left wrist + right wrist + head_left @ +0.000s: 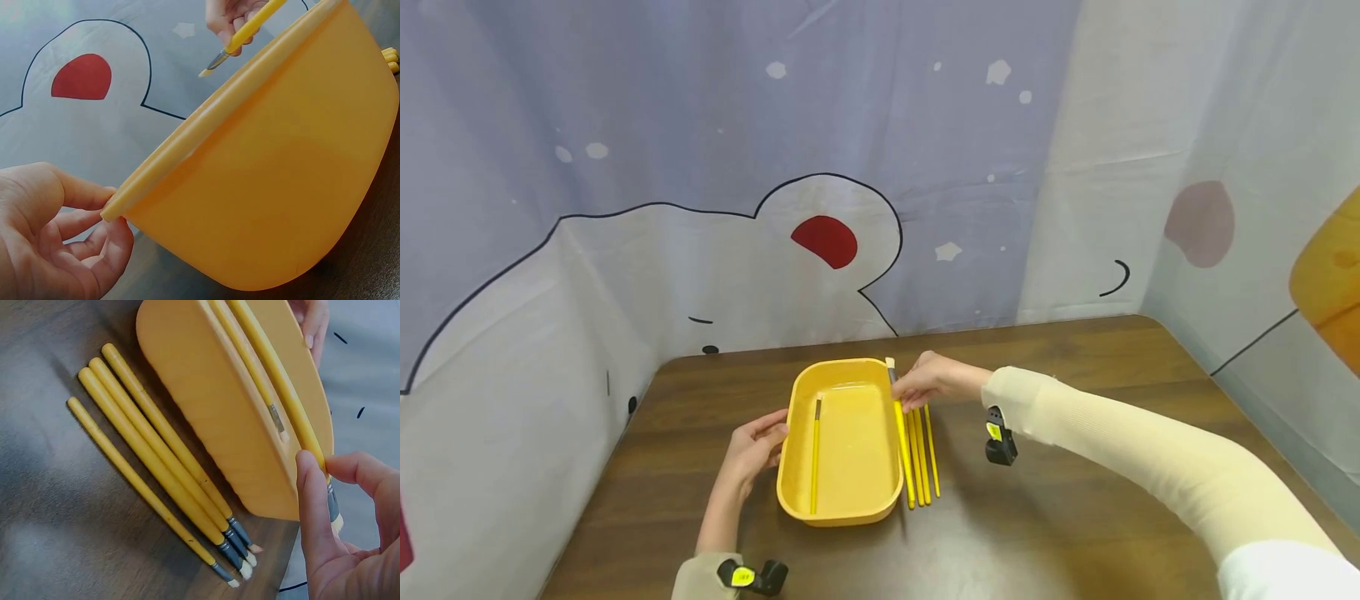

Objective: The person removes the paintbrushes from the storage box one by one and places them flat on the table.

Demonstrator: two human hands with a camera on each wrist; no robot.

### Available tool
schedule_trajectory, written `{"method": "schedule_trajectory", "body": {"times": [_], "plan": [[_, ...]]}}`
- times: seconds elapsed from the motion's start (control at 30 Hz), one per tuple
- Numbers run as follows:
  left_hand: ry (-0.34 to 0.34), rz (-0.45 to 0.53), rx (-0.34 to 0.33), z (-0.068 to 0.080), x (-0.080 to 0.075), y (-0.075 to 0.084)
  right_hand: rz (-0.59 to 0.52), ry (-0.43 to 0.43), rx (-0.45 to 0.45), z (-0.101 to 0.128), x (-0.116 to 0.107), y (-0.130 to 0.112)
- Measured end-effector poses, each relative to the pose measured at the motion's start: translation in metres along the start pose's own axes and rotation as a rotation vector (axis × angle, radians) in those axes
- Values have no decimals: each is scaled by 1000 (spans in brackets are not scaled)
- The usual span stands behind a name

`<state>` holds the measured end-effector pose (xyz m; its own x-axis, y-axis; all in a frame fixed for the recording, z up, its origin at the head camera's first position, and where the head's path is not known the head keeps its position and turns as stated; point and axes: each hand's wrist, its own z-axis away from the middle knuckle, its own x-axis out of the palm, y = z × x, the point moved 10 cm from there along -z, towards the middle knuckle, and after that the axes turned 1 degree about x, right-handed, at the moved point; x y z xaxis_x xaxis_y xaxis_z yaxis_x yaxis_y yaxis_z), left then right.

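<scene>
Dark wooden table (1075, 500) spreads out under the grip and off to every side. Beyond the grip hangs a pale curtain (700, 125) with a black-outlined cartoon shape, its red patch (824, 240) up and left. An orange print (1330, 275) sits far off right.

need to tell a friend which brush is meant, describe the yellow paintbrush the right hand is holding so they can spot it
On the brown wooden table sits a yellow oval plastic tray, held at its left rim by the left hand. Along the tray's right rim lies a yellow-handled paintbrush with a grey ferrule, pinched near its bristle end by the right hand. Unlike the three loose brushes flat on the table beside it, this one is gripped.
</scene>
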<state>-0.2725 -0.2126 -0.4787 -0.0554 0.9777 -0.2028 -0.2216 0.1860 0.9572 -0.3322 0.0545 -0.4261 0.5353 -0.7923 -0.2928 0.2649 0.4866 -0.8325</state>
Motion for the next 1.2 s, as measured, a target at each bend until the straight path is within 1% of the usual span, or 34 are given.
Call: {"method": "schedule_trajectory", "body": {"times": [0.17, 0.4, 0.6, 0.8, 1.2], "plan": [[-3, 12, 2, 0, 0, -1, -2, -3, 11, 0, -3, 6], [-8, 14, 6, 0, 0, -1, 1, 16, 38, -3, -9, 16], [-6, 18, 2, 0, 0, -1, 26, 32, 59, -6, -12, 24], [-3, 20, 1, 0, 0, -3, 9, 46, 69, -8, -15, 33], [-10, 36, 0, 2, 4, -4, -23, 41, 77, -8, -22, 58]]}}
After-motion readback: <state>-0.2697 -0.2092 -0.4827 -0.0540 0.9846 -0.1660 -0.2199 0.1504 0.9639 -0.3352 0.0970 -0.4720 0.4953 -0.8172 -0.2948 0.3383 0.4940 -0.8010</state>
